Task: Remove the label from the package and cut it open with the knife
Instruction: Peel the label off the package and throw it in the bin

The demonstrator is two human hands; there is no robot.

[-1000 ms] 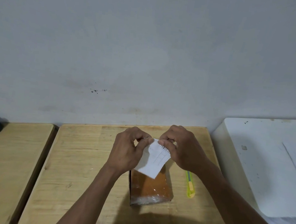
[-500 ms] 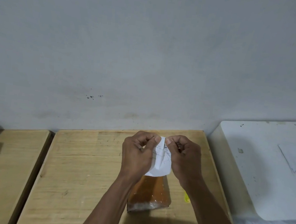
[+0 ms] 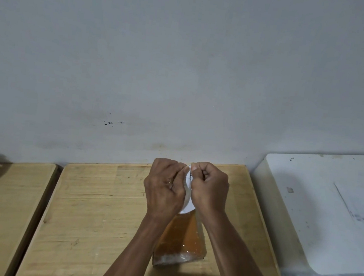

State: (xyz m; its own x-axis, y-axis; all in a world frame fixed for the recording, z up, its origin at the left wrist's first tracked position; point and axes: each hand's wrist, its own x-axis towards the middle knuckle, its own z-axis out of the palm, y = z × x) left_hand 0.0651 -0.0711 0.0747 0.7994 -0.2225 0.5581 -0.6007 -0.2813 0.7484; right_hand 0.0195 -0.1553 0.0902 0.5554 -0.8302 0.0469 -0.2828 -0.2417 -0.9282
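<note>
**White label bunched between both hands, knife out of sight**

White paper, the label (image 3: pixel 186 202), sits squeezed between the left hand (image 3: pixel 164 190) and the right hand (image 3: pixel 209 191), held above the far end of the package (image 3: pixel 180 241). Both sets of fingers are curled tight and pinching the paper from either side, so only a narrow strip of it shows between the knuckles. Whether the label is fully free of the wrap cannot be told; its lower edge is hidden behind the hands.

The package, brown and wrapped in shiny clear film, lies on the wooden worktop (image 3: pixel 101 208) below the wrists, its near end pointing at the person.

Risks, as I judge them: if a corner of the label is stuck to the film, pulling it could drag or tip the package, since neither hand steadies it. A crumpled sticky label may cling to the fingers and slow the reach for the knife. No knife is visible; it may lie under the right forearm, where a blind grope could meet the blade.
</note>
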